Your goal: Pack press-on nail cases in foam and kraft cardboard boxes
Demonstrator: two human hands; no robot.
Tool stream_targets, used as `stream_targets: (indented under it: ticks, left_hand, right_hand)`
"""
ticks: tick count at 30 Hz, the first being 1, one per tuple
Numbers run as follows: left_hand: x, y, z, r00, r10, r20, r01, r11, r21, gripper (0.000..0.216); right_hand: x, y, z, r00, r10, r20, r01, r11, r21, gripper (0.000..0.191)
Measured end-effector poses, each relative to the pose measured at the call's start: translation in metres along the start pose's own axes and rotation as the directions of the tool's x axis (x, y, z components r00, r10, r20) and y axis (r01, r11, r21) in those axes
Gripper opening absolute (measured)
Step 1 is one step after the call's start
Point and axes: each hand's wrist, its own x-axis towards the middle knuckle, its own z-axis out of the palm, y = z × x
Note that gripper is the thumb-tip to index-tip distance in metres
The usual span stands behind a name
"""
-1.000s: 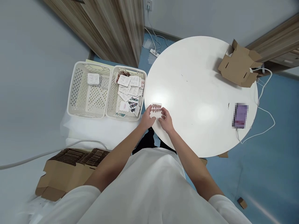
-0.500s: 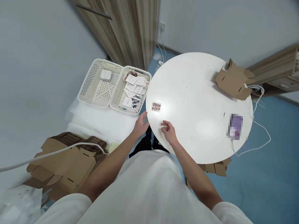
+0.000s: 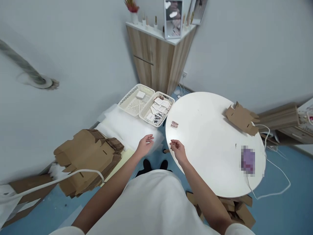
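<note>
On the round tabletop (image 3: 210, 143) our one nail card (image 3: 174, 124) lies near the left edge, apart from both hands. The baskets (image 3: 146, 104) beside it hold more cards. Our left hand (image 3: 145, 144) and right hand (image 3: 178, 150) hover empty, fingers loosely curled.

Both bare forearms reach forward from the white-sleeved torso and converge slightly ahead of the body. The left hand (image 3: 145, 145) hangs empty, palm turned partly up, fingers loosely curled and a little apart. The right hand (image 3: 178, 150) is also empty, its thumb and forefinger drawn near each other, the other fingers relaxed and bent.
</note>
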Motion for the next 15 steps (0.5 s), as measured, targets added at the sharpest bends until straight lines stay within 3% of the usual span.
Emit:
stream_targets:
  ticks: [8, 12, 15]
  left_hand:
    - [0.004, 0.000, -0.070, 0.988, 0.022, -0.153, -0.041, 0.991, -0.125, 0.035]
    - [0.017, 0.004, -0.085, 0.985, -0.009, -0.174, -0.028, 0.978, -0.207, 0.035]
    - [0.035, 0.012, -0.091, 0.982, -0.039, -0.185, -0.011, 0.966, -0.260, 0.035]
  right_hand:
    - [0.022, -0.032, 0.078, 0.991, -0.080, 0.105, 0.080, 0.997, 0.006, 0.031]
    - [0.039, -0.043, 0.097, 0.979, -0.066, 0.193, 0.073, 0.997, -0.031, 0.035]
    - [0.071, -0.055, 0.100, 0.969, -0.091, 0.231, 0.118, 0.987, -0.106, 0.034]
